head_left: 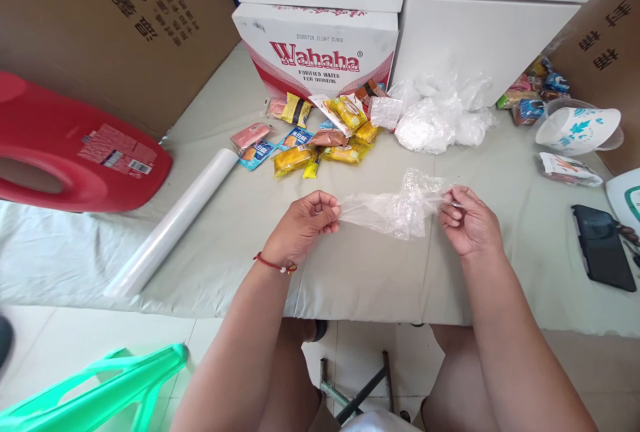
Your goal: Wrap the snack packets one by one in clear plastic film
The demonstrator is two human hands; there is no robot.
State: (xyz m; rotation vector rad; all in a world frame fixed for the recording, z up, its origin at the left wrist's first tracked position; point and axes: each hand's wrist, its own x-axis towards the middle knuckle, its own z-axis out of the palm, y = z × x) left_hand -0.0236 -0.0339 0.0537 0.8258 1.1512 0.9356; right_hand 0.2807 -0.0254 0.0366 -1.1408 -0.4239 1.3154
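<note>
Both hands hold one clear plastic bag (397, 209) stretched between them, above the counter (350, 265). Left hand (305, 222) is curled shut, pinching the bag's left edge between thumb and fingers; a red cord bracelet (273, 264) circles its wrist. Right hand (467, 219) pinches the bag's right edge with its fingertips, the other fingers folded in. Beyond the bag lies a scatter of snack packets (320, 135), and past those stands a Wahaha carton (315, 49). Right of the packets sits a heap of plastic bags (435, 119). Left of the bag lies a roll of clear film (173, 222), and far right of it a dark phone (603, 245).
</note>
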